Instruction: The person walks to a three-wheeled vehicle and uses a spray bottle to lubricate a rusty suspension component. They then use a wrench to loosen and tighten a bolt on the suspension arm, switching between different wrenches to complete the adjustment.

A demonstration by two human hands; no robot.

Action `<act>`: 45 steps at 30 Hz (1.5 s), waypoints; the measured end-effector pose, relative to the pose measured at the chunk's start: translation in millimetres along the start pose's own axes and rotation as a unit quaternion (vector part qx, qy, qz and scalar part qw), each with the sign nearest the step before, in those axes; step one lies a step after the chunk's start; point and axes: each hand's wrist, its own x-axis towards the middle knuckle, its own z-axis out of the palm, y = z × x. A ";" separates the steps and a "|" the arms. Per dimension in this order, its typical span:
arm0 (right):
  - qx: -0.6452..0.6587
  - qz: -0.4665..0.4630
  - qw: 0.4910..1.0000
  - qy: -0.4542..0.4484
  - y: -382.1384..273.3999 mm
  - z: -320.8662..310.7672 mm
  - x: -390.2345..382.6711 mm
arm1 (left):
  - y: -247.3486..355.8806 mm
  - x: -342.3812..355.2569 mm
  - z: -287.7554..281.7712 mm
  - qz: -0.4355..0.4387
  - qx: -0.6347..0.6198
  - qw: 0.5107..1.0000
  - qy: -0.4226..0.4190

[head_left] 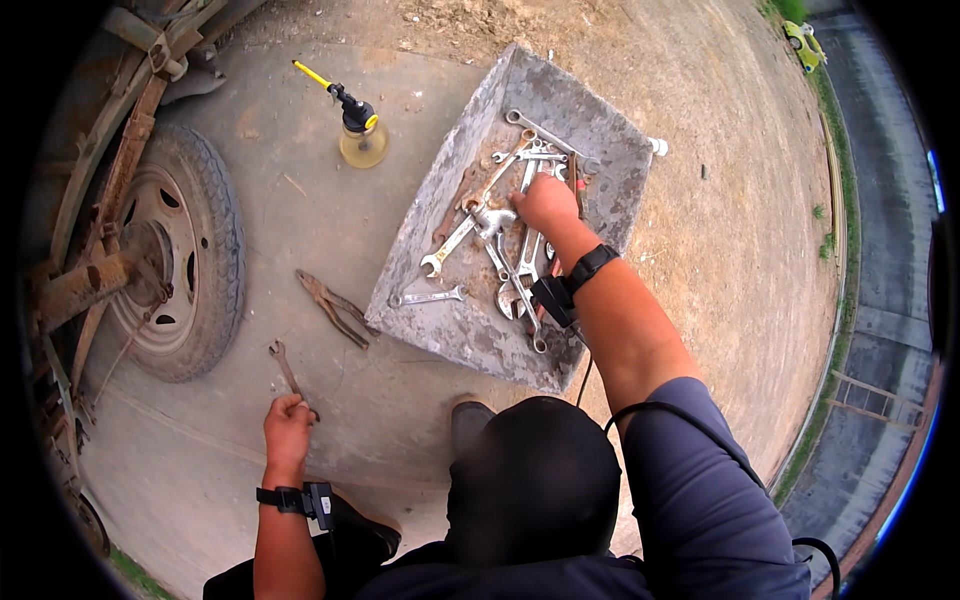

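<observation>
My left hand (287,425) is closed round the handle of a small rusty wrench (285,362), held low over the concrete with its jaw end pointing away from me. My right hand (549,204) reaches into a worn grey metal tray (420,300), its fingers curled down among the tools; what they grip is hidden. Around it lie several wrenches, among them an open-end wrench (447,245) with white jaws, an adjustable wrench (510,298) and a double box-end wrench (550,136). One short wrench (430,297) rests by itself at the tray's near left.
Left of the tray, pliers (335,306) lie on the concrete. Beyond them stands a spray bottle (364,145) with a black and yellow head. A tyred wheel (185,250) and rusty frame parts (90,275) fill the far left. Dirt ground (740,240) stretches to the right.
</observation>
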 end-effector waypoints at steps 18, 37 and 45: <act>0.093 0.003 0.980 -0.174 7.6 -27.3 6.4 | -2.9 2.2 1.3 0.009 0.009 1.000 -0.027; -0.118 -0.099 0.987 0.035 11.6 -48.0 17.3 | -0.1 -5.1 -4.1 0.006 -0.015 1.000 -0.019; -0.147 -0.191 0.968 0.067 39.2 -139.2 -48.3 | 33.0 0.2 1.8 0.092 0.019 0.996 -0.001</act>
